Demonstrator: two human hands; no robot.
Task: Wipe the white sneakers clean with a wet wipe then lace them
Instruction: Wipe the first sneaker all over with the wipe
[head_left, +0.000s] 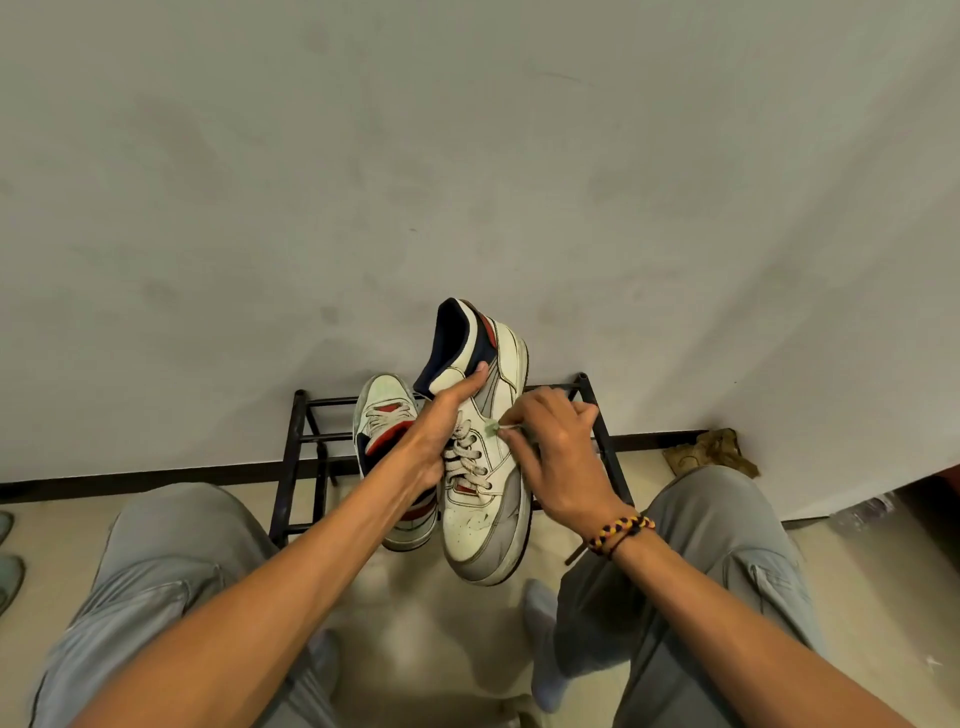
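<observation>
White leather sneaker (480, 457) hangs toe-down toward the person, left hand (434, 434) gripping its collar; right hand (556, 457), nearer the eyelets, pinches the lace end (494, 427).

Black metal rack (306, 415) on pale floor (415, 613); second sneaker (387, 415) on rack

Sneaker (493, 467) in both hands, lace-end (506, 427) pinched

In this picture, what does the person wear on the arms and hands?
Both forearms are bare, with no sleeves in view and no gloves. The left hand wears nothing. By the right hand, the wrist carries a braided bracelet in yellow, dark and red strands.
</observation>
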